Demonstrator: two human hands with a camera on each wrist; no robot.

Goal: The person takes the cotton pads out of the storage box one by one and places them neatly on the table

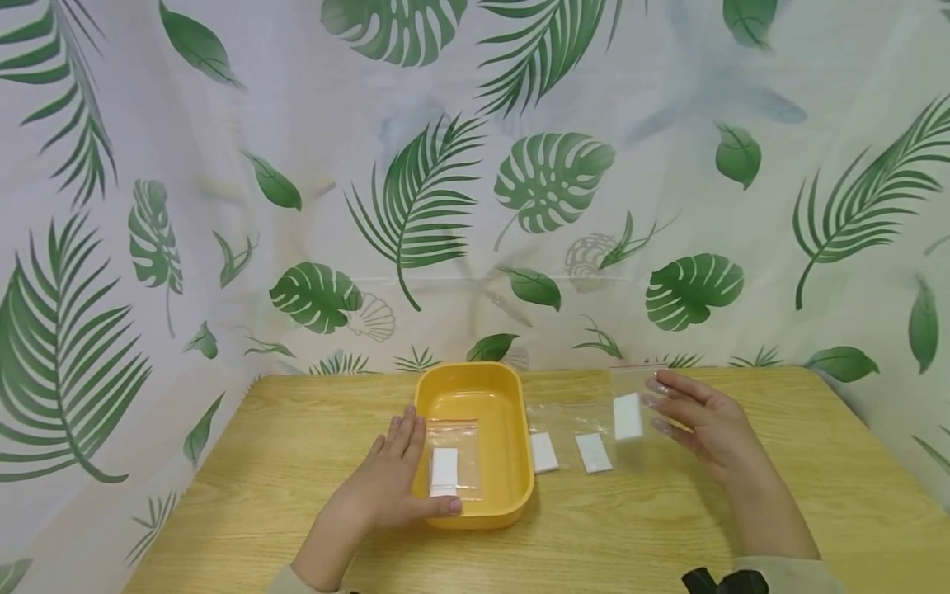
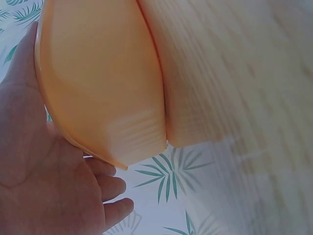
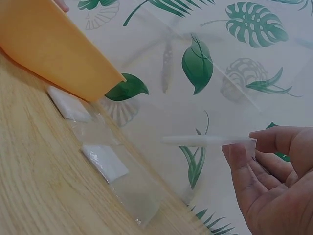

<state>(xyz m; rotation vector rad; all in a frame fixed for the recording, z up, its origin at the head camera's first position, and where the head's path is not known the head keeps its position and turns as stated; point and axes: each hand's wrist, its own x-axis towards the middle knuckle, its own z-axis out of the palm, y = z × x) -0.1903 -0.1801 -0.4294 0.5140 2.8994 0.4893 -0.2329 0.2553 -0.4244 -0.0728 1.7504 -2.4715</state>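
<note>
My left hand [image 1: 393, 483] lies along the left side of a yellow plastic tray [image 1: 505, 487], fingers extended against its rim and thumb across the near corner. In the left wrist view, that hand [image 2: 54, 161] touches the tray's outer wall [image 2: 102, 73]. Inside the tray is a clear zip bag [image 1: 467, 470] with a white rectangular piece in it. My right hand [image 1: 705, 425] pinches another clear zip bag [image 1: 631, 379] by its right side, raised above the table, its white piece [image 1: 627, 416] showing. The right wrist view shows this bag [image 3: 195, 141] nearly edge-on between thumb and fingers.
Two more clear bags with white pieces [image 1: 544, 452] [image 1: 594, 454] lie on the wooden table [image 1: 609, 536], right of the tray. Behind the table hangs a leaf-patterned cloth [image 1: 460, 322], close to its back edge.
</note>
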